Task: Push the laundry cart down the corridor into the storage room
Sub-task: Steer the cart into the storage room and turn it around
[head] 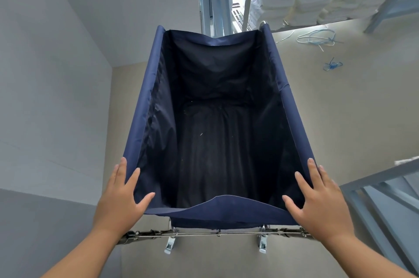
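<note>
Beige floor [317,107] meets grey walls; shelving [385,1] holds white linen. Laundry cart [217,119], empty, stands centred before the person. Left hand [122,198] and right hand [317,200] rest with fingers spread flat on its near corners, gripping nothing. Push evenly, steering clear of blue cords [317,38].

Two bare hands and forearms enter from the bottom edge. The left hand [123,196] and the right hand [317,198] wear no gloves, rings, watch or bracelet. No sleeve shows on either forearm up to the frame edge. The fingers [314,170] are slim, with short, unpainted nails. No other part of the person is visible
</note>
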